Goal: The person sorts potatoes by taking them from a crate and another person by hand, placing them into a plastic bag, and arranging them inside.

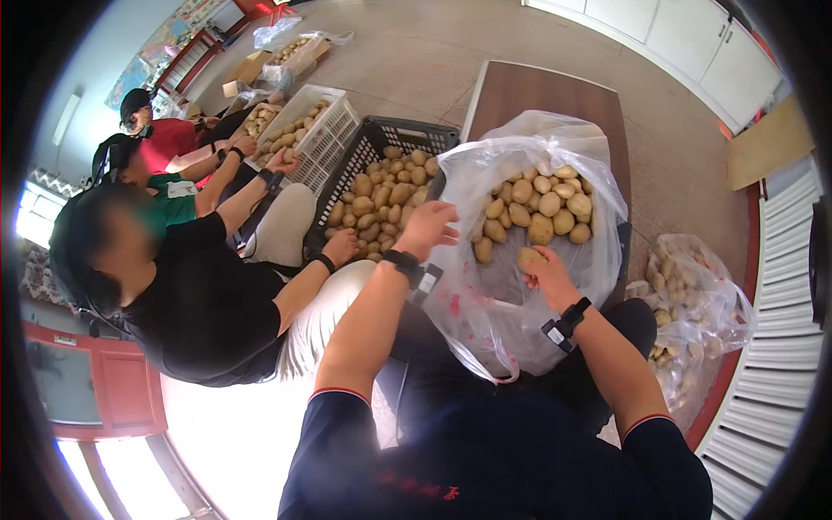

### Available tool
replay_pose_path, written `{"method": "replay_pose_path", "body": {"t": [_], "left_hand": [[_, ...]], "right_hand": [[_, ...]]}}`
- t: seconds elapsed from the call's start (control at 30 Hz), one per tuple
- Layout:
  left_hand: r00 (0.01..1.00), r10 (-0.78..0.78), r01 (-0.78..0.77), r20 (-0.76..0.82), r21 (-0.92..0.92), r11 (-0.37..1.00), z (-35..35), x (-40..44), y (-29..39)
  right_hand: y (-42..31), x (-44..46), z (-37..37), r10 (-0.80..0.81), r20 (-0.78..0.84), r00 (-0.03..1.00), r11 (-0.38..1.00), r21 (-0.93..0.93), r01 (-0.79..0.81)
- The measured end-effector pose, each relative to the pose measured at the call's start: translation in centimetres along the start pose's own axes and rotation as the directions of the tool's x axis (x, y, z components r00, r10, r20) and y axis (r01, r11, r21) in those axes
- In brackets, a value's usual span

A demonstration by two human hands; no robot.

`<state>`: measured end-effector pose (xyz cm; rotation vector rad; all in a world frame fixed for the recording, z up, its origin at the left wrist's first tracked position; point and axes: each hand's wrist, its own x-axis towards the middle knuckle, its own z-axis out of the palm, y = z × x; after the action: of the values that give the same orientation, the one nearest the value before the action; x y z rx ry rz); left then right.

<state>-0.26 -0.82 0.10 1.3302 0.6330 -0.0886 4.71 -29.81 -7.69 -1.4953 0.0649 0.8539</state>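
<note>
My right hand (550,276) is closed around a potato (528,258) over the opening of a large clear plastic bag (481,325). Inside the bag, a heap of potatoes (549,204) fills the far part, and its near part shows bare plastic. My left hand (427,227) hovers at the bag's left edge, fingers apart and nothing visible in them. Just beyond it, a black plastic crate (407,130) holds many potatoes (381,201). Both my wrists wear dark straps with small devices.
On my left sits a person in black (204,299), one hand (341,247) at the crate. Further along, other people sit by a white crate (342,130) of potatoes. A brown board (555,91) lies behind the bag. Bagged potatoes (680,303) stand on the floor at right.
</note>
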Motion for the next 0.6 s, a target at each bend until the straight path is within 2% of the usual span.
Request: {"method": "replay_pose_path", "body": {"t": [0.03,0.07,0.1,0.2,0.33,0.43,0.5,0.53,0.6], "left_hand": [[0.998,-0.033,0.032,0.057,0.031,0.999,0.4,0.0,-0.1],[0.991,-0.068,0.061,0.115,0.064,0.996,0.9,-0.1,-0.1],[0.992,-0.064,0.057,0.108,0.064,0.996,1.2,-0.1,-0.1],[0.969,-0.135,0.092,0.206,0.204,0.975,2.2,-0.5,-0.1],[0.943,-0.185,0.125,0.276,0.223,0.967,2.5,-0.6,-0.2],[0.92,-0.184,0.128,0.345,0.178,0.976,2.5,-0.8,-0.4],[0.899,-0.185,0.124,0.396,0.175,0.977,2.3,-0.9,-0.5],[0.872,-0.192,0.124,0.45,0.176,0.977,2.2,-0.8,-0.5],[0.877,-0.187,0.12,0.443,0.175,0.977,2.0,-0.9,-0.5]], "right_hand": [[-0.3,0.1,0.3,-0.002,0.011,1.0,1.0,0.001,0.002],[-0.6,0.2,0.5,-0.009,0.082,0.997,0.995,0.095,0.001],[-0.9,0.2,0.7,-0.021,0.151,0.988,0.982,0.189,-0.007],[-4.1,-1.7,3.3,-0.044,0.189,0.981,0.966,0.259,-0.007],[-5.7,-1.8,5.2,-0.076,0.275,0.958,0.962,0.274,-0.003],[-5.5,-1.3,5.8,-0.076,0.33,0.941,0.976,0.218,0.002],[-5.2,-0.8,6.0,-0.046,0.318,0.947,0.999,0.003,0.048],[-5.2,-0.7,6.1,-0.047,0.321,0.946,0.999,0.0,0.05],[-5.2,-0.8,6.4,-0.073,0.249,0.966,0.985,-0.137,0.11]]}}
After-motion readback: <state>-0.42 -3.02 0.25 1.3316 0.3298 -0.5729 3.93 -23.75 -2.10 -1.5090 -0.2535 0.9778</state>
